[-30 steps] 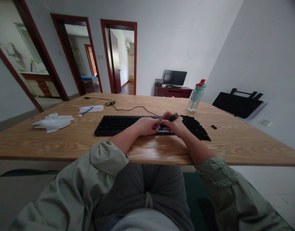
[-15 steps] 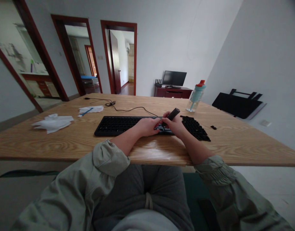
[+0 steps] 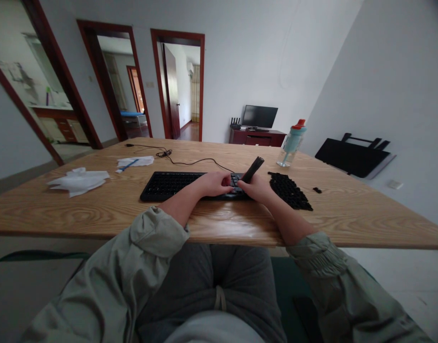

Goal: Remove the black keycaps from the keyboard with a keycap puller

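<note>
A black keyboard (image 3: 174,183) lies on the table, its right part partly hidden by my hands; bare patches without keycaps show between them. My left hand (image 3: 215,184) rests over that part with bent fingers drawn together near the surface; whatever they may hold is too small to make out. Closed around a dark, stick-like tool (image 3: 253,170) is my right hand (image 3: 259,188). The tool tilts up to the right, and its lower end is hidden by the hand. Right of this hand lies a spread of loose black keycaps (image 3: 290,190).
A water bottle (image 3: 291,145) stands behind the keycaps, and a few small black pieces (image 3: 317,190) lie farther right. On the left are crumpled white tissues (image 3: 79,182) and a blue stick (image 3: 129,165) on another tissue. The keyboard's cable (image 3: 194,163) runs across the back.
My left hand has shifted slightly left, away from the right hand, baring more of the keyboard between them. The tool in my right hand now stands steeper.
</note>
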The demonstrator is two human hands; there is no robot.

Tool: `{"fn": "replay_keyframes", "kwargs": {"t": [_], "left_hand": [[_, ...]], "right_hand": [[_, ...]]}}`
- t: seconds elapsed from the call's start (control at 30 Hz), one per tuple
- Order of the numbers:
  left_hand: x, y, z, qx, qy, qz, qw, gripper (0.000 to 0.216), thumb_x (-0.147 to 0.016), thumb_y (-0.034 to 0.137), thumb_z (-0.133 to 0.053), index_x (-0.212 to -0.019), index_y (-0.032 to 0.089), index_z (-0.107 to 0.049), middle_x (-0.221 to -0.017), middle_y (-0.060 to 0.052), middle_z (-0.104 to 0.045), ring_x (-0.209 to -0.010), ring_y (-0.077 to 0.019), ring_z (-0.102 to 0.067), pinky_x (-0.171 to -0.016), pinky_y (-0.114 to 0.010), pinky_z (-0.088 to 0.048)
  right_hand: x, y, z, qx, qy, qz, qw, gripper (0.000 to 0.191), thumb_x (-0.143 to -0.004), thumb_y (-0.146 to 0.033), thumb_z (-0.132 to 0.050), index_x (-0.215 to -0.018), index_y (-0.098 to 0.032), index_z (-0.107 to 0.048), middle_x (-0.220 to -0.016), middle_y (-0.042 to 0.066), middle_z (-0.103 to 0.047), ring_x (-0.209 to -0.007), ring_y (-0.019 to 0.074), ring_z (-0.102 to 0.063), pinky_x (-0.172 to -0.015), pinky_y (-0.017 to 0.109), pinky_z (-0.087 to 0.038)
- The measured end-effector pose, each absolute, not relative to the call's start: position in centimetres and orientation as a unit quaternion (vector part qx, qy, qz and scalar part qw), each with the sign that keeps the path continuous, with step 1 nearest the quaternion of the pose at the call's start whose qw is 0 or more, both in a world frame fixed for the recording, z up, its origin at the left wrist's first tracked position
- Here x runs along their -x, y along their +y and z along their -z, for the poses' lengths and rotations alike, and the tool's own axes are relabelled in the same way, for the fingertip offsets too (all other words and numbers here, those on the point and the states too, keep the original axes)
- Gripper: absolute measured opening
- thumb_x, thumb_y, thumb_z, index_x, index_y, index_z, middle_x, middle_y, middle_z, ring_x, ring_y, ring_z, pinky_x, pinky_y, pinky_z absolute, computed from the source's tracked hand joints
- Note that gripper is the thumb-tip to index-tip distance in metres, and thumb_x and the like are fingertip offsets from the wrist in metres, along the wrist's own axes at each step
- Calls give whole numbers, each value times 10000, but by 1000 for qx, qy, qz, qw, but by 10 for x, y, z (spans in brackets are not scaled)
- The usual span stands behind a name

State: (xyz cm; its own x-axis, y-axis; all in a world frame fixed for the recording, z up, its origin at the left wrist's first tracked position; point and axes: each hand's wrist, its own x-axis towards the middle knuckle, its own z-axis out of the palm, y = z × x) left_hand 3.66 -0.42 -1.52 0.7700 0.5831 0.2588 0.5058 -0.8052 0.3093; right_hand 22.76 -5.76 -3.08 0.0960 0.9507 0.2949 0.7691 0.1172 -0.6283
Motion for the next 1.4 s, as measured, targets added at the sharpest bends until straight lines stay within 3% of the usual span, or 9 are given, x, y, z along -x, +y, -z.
{"fn": "replay_keyframes", "kwargs": {"t": [0.13, 0.3, 0.57, 1.0, 1.4], "left_hand": [[-36, -1, 18, -934, 291, -172, 117, 225, -823, 382, -601, -891, 171, -636, -825, -30, -697, -708, -156, -599, -619, -253, -401], [-38, -1, 19, -938, 284, -156, 125, 211, -818, 334, -582, -929, 180, -673, -836, -28, -714, -720, -157, -619, -631, -249, -416], [-38, -2, 18, -940, 285, -149, 113, 219, -803, 263, -547, -939, 183, -698, -863, -34, -726, -752, -164, -633, -663, -251, -435], [-38, -2, 17, -943, 273, -139, 131, 227, -781, 248, -552, -927, 184, -714, -868, -33, -728, -768, -167, -633, -694, -252, -447], [-38, -3, 16, -944, 273, -139, 126, 244, -781, 246, -538, -910, 188, -737, -843, -34, -728, -736, -164, -629, -679, -249, -445]], "right_hand": [[-225, -61, 27, 661, -674, -125, 307, 186, -769, -353, -606, -774, -179, -673, -805, 76, -698, -731, 207, -617, -610, 283, -429], [-220, -63, 24, 648, -682, -145, 306, 132, -777, -277, -598, -753, -172, -674, -745, 46, -698, -692, 180, -608, -603, 262, -435], [-214, -61, 22, 609, -711, -172, 305, 122, -808, -211, -578, -789, -164, -690, -827, 48, -726, -760, 172, -626, -673, 252, -463], [-214, -55, 28, 597, -729, -133, 306, 38, -750, -213, -635, -755, -183, -658, -796, 29, -697, -713, 156, -594, -669, 258, -444], [-220, -55, 30, 567, -750, -159, 301, 82, -759, -189, -628, -807, -172, -693, -817, 28, -710, -735, 153, -603, -678, 246, -445]]}}
